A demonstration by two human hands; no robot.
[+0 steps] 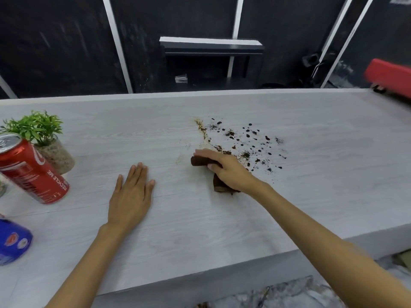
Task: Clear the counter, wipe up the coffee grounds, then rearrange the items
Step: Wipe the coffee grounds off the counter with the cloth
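Observation:
Dark coffee grounds (pixel 246 141) lie scattered over the middle of the pale wood-grain counter (pixel 222 218), with a thin brown smear along their left edge. My right hand (pixel 224 170) presses a brown cloth (pixel 219 185) flat on the counter at the near left side of the spill. The cloth shows at my fingertips and under my palm. My left hand (pixel 131 196) rests palm down on bare counter to the left, fingers apart, holding nothing.
At the left stand a red soda can (pixel 31 170), a small potted plant (pixel 44 138) behind it and a blue can (pixel 13 241) at the near left edge. A red object (pixel 389 76) sits at the far right corner. The counter's near edge runs diagonally below my arms.

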